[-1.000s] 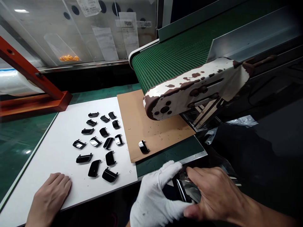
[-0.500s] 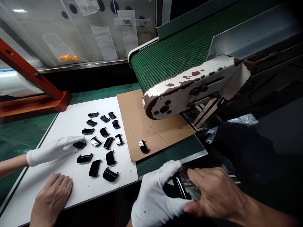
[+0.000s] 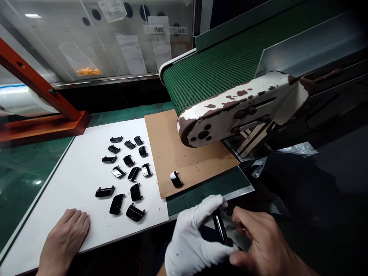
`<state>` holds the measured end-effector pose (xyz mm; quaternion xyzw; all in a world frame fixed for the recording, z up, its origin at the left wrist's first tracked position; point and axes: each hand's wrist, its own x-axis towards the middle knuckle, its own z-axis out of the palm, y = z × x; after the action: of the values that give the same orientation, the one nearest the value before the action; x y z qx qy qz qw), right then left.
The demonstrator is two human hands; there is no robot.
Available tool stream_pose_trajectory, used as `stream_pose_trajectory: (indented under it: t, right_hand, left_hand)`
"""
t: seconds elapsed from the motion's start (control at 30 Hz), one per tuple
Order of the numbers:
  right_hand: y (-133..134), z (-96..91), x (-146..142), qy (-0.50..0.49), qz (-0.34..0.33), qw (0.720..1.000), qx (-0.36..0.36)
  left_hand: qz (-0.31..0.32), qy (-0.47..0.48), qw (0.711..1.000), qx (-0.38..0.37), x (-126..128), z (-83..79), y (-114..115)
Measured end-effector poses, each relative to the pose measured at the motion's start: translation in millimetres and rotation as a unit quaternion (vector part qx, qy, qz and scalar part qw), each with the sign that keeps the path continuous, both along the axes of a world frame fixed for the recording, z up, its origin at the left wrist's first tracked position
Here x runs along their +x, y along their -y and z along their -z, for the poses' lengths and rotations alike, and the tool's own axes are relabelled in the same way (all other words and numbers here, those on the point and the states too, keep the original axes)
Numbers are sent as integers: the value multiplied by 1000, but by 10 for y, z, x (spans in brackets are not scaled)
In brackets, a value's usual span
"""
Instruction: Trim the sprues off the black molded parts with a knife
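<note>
Left hand [image 3: 193, 237], gloved, at 6 o'clock: gripping one black part [image 3: 220, 227]. Right hand [image 3: 266, 238], bare, between 4 and 5 o'clock: fingers curled beside it; whether gripping, cannot tell. Fourteen black pieces [image 3: 135, 213] on white sheet [image 3: 74, 176], 8 o'clock; single piece [image 3: 176, 179] on cardboard [image 3: 168, 143], 6 o'clock. Judged: held part unfinished; done or waiting status of the rest unclear.

A glossy black part [image 3: 220, 227] leans between gloved fingers [image 3: 211, 204].

Dark-specked white glove [image 3: 184, 237], left hand [image 3: 198, 234]
</note>
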<state>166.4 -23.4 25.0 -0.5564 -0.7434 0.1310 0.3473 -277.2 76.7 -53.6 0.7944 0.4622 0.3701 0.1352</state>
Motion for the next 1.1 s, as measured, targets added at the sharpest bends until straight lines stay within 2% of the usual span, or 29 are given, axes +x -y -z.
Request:
stream_pose_trajectory:
  t: [0.1,0.17,0.27,0.37,0.4,0.47,0.53,0.73,0.8,0.87,0.97,1.1]
  right_hand:
    - [62,3,-55,-121,53,989,-65]
    - [110,30,-85,-190,92,973,-97]
    - [167,88,-94,-240,139,954,-116]
    - [191,148,-18,-242,132,955,-106]
    - [193,166,23,-241,129,957,-100]
    - [192,195,104,-239,126,959,-89]
    - [194,210,150,-236,135,959,-78]
    - [263,166,-11,-217,223,949,-54]
    - [276,142,-76,-215,198,956,-36]
    - [266,114,-109,-221,145,964,-28]
    - [223,64,-114,-217,82,972,-37]
    - [198,66,-115,-244,114,961,-58]
  left_hand:
    - [19,102,993,-51,164,-186,-8]
    - [68,190,971,-126,479,-327,30]
    - [113,204,957,-175,1288,-448,212]
    - [149,208,943,-213,2160,-462,452]
    - [154,222,936,-225,2378,-465,509]
    - [196,278,897,-284,2644,-490,565]
    - [210,312,875,-305,2711,-528,560]
    - [189,302,884,-301,2610,-571,510]
    - [190,278,895,-291,2619,-567,507]
    - [194,244,911,-269,2633,-565,499]
    - [190,171,944,-207,2639,-572,485]
    - [177,128,964,-152,2641,-602,497]
